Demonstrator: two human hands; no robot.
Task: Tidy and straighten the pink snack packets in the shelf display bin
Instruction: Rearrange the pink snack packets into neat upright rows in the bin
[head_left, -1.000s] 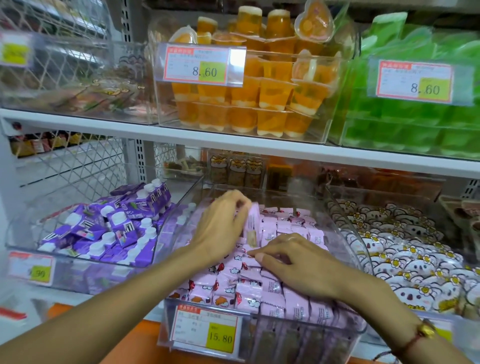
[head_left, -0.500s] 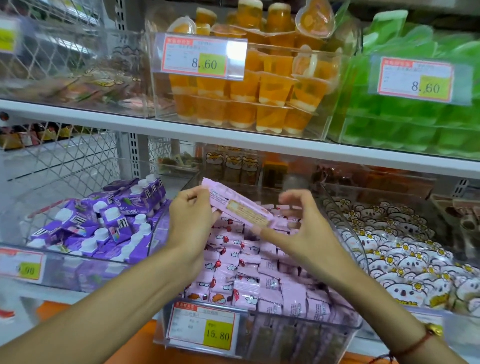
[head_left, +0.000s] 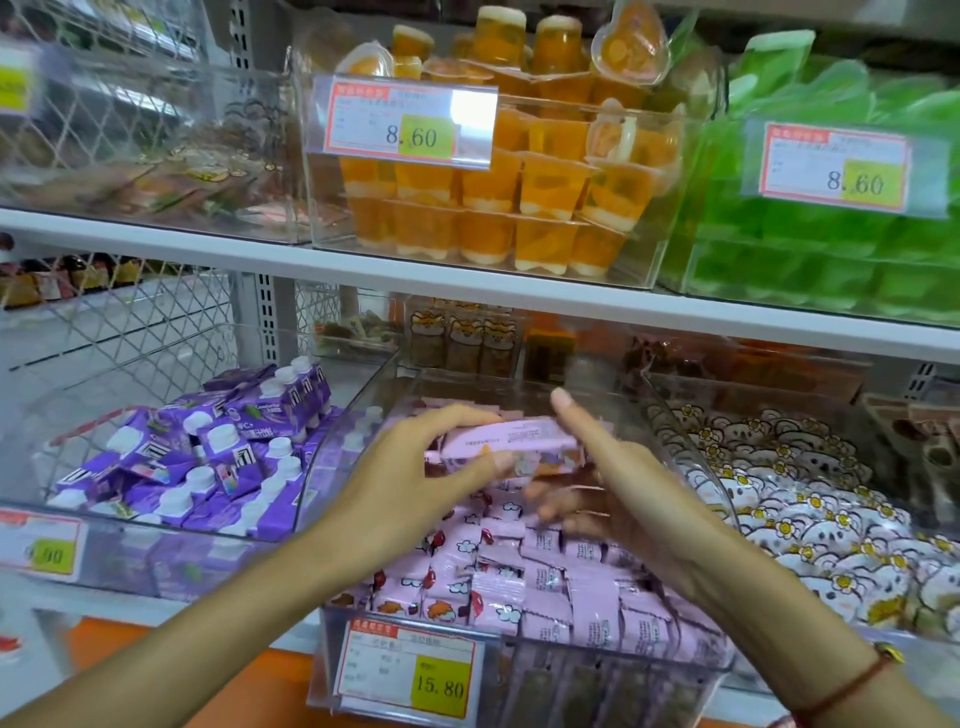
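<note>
A clear display bin (head_left: 524, 680) on the lower shelf holds several pink snack packets (head_left: 550, 577), most standing in rows. One long pink packet (head_left: 511, 444) is held level just above the rows at the back of the bin. My left hand (head_left: 410, 478) grips its left end between thumb and fingers. My right hand (head_left: 618, 493) is at its right end with the fingers straight, one pointing up; the lower fingers are blurred under the packet. The packets behind my hands are hidden.
A bin of purple drink cartons (head_left: 208, 457) stands to the left and a bin of white cartoon packets (head_left: 810, 509) to the right. The upper shelf edge (head_left: 467, 291) runs just above, with orange jelly cups (head_left: 498, 197) and green packs (head_left: 841, 249).
The long pink packet was lifted out of the rows, held tilted between both hands, and is now level and lower over the back of the bin. My right hand's fingers have straightened.
</note>
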